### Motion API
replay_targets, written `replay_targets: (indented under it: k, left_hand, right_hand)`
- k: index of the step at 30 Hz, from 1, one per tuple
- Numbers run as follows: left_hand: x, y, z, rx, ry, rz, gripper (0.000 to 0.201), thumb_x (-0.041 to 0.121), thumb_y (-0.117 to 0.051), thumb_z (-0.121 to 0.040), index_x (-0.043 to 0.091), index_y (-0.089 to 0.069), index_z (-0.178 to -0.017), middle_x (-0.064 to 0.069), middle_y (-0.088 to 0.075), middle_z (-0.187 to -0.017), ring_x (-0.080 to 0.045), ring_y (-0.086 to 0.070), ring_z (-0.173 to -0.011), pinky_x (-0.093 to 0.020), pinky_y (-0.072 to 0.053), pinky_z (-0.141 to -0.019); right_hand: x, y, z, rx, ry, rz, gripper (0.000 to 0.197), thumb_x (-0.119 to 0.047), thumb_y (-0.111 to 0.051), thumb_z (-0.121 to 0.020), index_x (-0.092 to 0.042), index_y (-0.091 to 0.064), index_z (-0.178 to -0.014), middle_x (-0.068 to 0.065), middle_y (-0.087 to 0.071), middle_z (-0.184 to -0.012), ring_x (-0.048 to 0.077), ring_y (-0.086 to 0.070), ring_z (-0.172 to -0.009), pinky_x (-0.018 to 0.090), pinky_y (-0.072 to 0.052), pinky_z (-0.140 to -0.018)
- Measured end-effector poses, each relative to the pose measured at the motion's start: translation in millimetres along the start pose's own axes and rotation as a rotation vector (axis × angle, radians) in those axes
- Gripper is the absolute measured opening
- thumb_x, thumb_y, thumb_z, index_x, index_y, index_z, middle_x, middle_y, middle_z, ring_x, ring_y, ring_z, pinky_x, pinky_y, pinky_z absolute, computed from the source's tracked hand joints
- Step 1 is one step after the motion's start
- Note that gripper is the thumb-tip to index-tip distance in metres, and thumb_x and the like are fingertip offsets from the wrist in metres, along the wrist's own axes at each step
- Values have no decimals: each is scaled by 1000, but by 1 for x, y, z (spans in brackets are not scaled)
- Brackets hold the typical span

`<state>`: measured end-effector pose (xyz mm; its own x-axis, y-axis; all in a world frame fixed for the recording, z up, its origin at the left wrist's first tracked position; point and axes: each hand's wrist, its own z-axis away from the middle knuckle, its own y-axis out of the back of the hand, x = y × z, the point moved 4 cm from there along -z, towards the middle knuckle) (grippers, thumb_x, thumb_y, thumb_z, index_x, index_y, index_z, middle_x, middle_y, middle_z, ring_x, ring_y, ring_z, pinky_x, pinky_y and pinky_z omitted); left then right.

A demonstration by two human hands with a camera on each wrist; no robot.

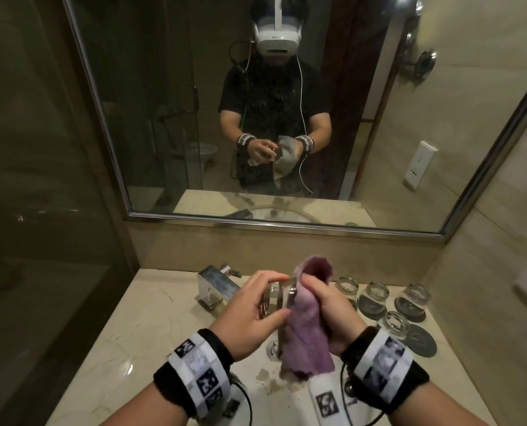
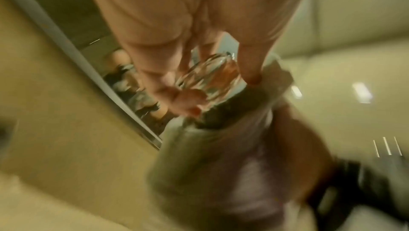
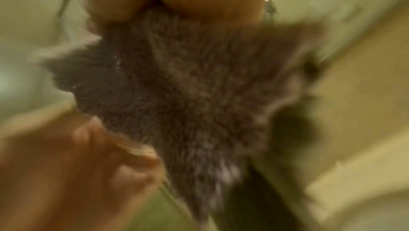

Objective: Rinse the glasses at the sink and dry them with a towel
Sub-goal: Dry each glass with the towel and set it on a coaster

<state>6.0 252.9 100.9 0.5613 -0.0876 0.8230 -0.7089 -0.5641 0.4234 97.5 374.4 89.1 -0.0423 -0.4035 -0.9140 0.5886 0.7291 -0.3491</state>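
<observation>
Glass (image 1: 274, 299) clear (lying sideways) | left hand (image 1: 249, 315) holds it | right hand (image 1: 326, 315) clutches purple towel (image 1: 305, 330)

Both forearms are extended forward, wrists banded. The left hand (image 1: 249, 315) is held palm inward, fingers and thumb curled around a glass (image 1: 274, 302). The right hand (image 1: 326, 312) is closed in a fist around a towel (image 1: 305, 333), thumb uppermost, close beside the left.
</observation>
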Motion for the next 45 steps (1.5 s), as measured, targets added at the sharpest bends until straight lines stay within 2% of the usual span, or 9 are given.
replay_targets:
  k: [6,13,18,23,25,29,35,41,45]
  left_hand:
    - [-17,-7,-1,-33,467,625,48,52,-65,-78,24,-56,-116,0,-58,-83,-16,-56,-52,-27,-44,-48]
    - [-5,0,-3,13,-81,-101,37,35,-65,-86,35,-52,-120,14,-58,-117,-1,-57,-105,-17,-46,-89]
    - [-15,-6,-7,18,447,643,38,42,-63,-81,21,-56,-112,-1,-59,-89,-13,-54,-57,-24,-44,-50]
    - [4,5,-5,-25,-176,-131,38,27,-68,-86,25,-54,-121,8,-56,-122,-2,-55,-113,-18,-42,-98]
    - [0,4,-5,-39,-93,-90,44,42,-66,-84,31,-51,-124,11,-54,-125,1,-56,-112,-17,-44,-95]
    - [-14,1,-5,2,509,591,54,49,-63,-77,20,-52,-121,3,-61,-97,-13,-60,-61,-26,-48,-51]
    - [-2,12,-3,-4,-101,-113,47,37,-69,-83,26,-52,-124,9,-56,-120,1,-55,-108,-15,-43,-93]
    - [-23,3,-2,24,496,590,60,49,-64,-75,17,-50,-124,-4,-62,-101,-19,-61,-62,-25,-48,-51]
    - [-5,10,-1,-12,119,127,40,29,-69,-87,28,-51,-123,6,-62,-101,-2,-61,-77,-18,-47,-72]
  right_hand:
    - [-14,2,6,38,319,230,32,-4,-74,-70,1,-61,-99,8,-70,-87,13,-68,-78,28,-53,-71]
    - [-1,-6,1,20,-92,-131,18,-22,-63,-85,-5,-67,-91,20,-63,-88,31,-60,-82,39,-51,-74]
    - [-18,-7,17,67,128,108,24,10,-58,-86,-8,-63,-71,6,-67,-66,10,-64,-55,20,-52,-58]
    - [-6,-14,12,-33,-110,-191,19,-18,-63,-88,0,-66,-87,22,-62,-88,26,-63,-77,35,-54,-77]
    - [0,-14,13,-27,-169,-188,42,-33,-67,-84,3,-63,-105,26,-60,-107,34,-58,-98,48,-42,-101]
    - [-18,-9,19,-46,107,33,37,2,-65,-61,2,-59,-98,5,-72,-70,14,-68,-62,33,-52,-62]
    - [-3,-7,12,-83,-142,-114,50,-22,-69,-81,8,-56,-118,30,-61,-105,36,-62,-92,47,-51,-88]
    - [-23,-4,16,-124,174,136,44,2,-72,-50,-3,-62,-92,-2,-71,-70,11,-67,-64,24,-55,-59]
    - [-18,-10,15,-151,11,-36,17,7,-61,-79,1,-62,-95,18,-68,-81,24,-69,-63,32,-57,-55]
